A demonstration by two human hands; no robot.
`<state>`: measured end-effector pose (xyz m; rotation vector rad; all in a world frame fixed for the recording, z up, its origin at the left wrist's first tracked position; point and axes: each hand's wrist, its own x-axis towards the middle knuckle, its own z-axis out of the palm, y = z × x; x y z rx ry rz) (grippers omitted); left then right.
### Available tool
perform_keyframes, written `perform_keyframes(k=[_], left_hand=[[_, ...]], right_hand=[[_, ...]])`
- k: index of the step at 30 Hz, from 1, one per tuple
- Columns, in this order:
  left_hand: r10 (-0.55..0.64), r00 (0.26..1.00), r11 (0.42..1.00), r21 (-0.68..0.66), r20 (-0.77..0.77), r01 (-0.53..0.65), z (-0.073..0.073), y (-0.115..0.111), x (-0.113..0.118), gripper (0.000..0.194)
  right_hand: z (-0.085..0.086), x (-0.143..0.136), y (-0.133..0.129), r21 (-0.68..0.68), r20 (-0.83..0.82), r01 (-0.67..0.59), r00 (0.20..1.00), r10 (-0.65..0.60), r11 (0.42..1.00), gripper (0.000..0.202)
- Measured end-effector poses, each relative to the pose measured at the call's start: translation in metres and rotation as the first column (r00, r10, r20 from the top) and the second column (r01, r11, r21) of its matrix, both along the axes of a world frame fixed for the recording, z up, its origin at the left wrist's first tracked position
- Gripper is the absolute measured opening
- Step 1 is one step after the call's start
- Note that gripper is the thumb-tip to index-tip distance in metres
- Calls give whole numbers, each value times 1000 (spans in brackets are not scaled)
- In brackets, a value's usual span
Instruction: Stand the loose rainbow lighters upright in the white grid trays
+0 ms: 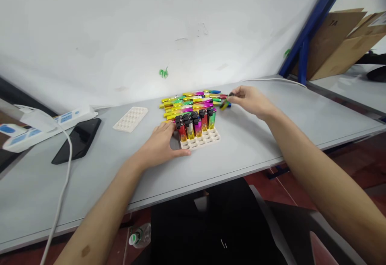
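The person's right hand (252, 100) pinches one lighter (224, 103) between thumb and fingertips, tilted, just above the table (241, 146) at the right end of a pile of lighters (181, 108) lying flat. The left hand (159, 144) is at the left end of a pale tray (208, 137), thumb stretched wide along its front edge; the other fingertips are partly hidden, so whether they grip cannot be told. Upright lighters (198, 128) fill the tray's back rows, partly blocking the view of the pile behind; its front slots are bare. A second tray (131, 119) lies farther left, clear of the left hand. Beyond it are a dark phone (80, 139) and a power strip (68, 118), with a white cable (66, 172) crossing over the table's front edge. Cardboard boxes (334, 48) stand behind a blue frame (304, 58) at far right.
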<state>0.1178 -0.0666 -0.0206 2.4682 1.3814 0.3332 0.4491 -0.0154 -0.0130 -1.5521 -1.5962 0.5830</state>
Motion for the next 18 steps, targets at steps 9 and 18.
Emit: perform_keyframes(k=[9, 18], left_hand=[[2, 1000, 1000, 3, -8, -2, 1, -1, 1, 65], [3, 1000, 1000, 11, -19, -3, 0, 1, 0, 67]], right_hand=[[4, -24, -8, -71, -655, -181, 750, 91, 981, 23], [-8, -41, -10, -153, -678, -300, 725, 121, 942, 13]])
